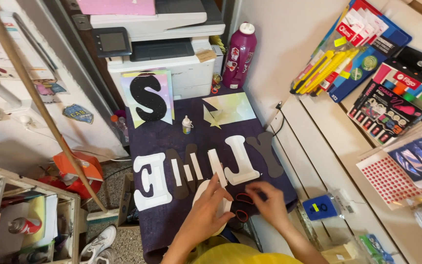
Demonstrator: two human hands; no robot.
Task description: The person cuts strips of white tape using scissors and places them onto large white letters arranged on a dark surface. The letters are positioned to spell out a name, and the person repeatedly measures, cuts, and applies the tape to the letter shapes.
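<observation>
The left hand had its grip closed around a white foam piece, thumb and fingers pinching its upper edge where a narrow white strip ran up from the fingertips. The right hand lay just beside it, palm down, fingers spread loosely and resting over red-handled scissors; whether that grip actually held the scissors I could not tell. Both hands sat at the near edge of a dark purple worktop, and the foam piece was there too, just under the row of cut-out letters. Taking that row as the landmark: its white block letter E lay at the far left end, white strips on a dark backing came next, then a white letter L, and a dark grey Y closed the right end. Beyond the row stood a small glue bottle, a black glittery S on a pastel card, a holographic sheet, and further back a printer and a magenta bottle
</observation>
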